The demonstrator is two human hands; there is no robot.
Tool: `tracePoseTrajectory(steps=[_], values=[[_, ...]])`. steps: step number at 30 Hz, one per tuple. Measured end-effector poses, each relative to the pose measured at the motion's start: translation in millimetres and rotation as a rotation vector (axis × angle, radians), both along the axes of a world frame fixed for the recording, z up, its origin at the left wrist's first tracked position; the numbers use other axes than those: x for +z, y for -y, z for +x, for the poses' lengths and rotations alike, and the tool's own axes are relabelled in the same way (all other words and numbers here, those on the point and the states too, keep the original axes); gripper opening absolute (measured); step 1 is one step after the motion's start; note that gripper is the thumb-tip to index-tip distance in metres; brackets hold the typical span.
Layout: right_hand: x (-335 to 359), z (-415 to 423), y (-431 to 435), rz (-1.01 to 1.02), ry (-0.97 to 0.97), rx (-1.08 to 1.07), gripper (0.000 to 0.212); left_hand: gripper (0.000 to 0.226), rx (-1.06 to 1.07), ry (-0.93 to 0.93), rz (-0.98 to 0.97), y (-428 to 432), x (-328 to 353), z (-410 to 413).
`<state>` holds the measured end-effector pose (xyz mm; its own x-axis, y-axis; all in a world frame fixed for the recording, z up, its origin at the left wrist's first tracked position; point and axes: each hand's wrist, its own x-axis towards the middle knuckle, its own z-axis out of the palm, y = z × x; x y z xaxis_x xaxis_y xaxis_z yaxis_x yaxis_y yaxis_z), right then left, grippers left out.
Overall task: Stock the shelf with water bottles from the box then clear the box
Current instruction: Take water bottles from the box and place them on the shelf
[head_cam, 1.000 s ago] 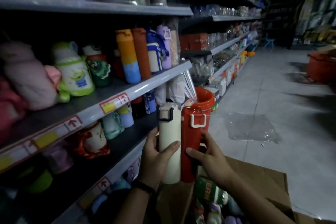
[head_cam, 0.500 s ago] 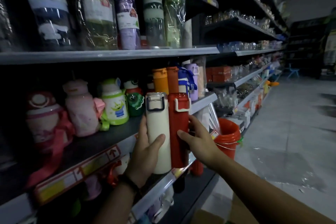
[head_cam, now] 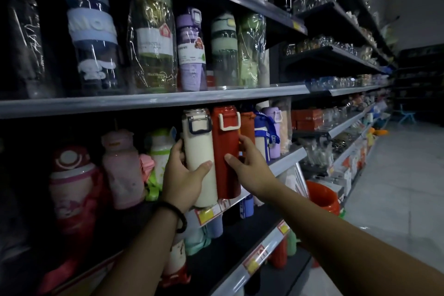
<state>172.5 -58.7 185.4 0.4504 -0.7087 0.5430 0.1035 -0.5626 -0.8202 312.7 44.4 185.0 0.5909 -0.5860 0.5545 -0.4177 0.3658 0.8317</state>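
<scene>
Left hand (head_cam: pixel 185 178) curled around a cream bottle (head_cam: pixel 199 151); right hand (head_cam: pixel 249 166) curled around a red bottle (head_cam: pixel 225 151). Both bottles are upright, side by side and touching, at the front edge of the middle shelf (head_cam: pixel 286 162). Whether their bases rest on it cannot be told. An orange bottle (head_cam: pixel 247 125) stands just behind.

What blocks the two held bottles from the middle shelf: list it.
Nothing visible lies before the shelf edge. An orange bottle stands close behind the red bottle; a green-and-white bottle stands left of the cream bottle.
</scene>
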Motion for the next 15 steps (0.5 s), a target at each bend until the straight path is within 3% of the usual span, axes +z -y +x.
tracePoseTrajectory(steps=[5, 15], values=[[5, 12, 10, 0.012, -0.021, 0.018, 0.054, 0.069, 0.07, 0.019, 0.012, 16, -1, 12], [-1, 37, 25, 0.086, -0.019, 0.022, 0.058, 0.082, 0.13, 0.069, 0.044, 32, -14, 35]])
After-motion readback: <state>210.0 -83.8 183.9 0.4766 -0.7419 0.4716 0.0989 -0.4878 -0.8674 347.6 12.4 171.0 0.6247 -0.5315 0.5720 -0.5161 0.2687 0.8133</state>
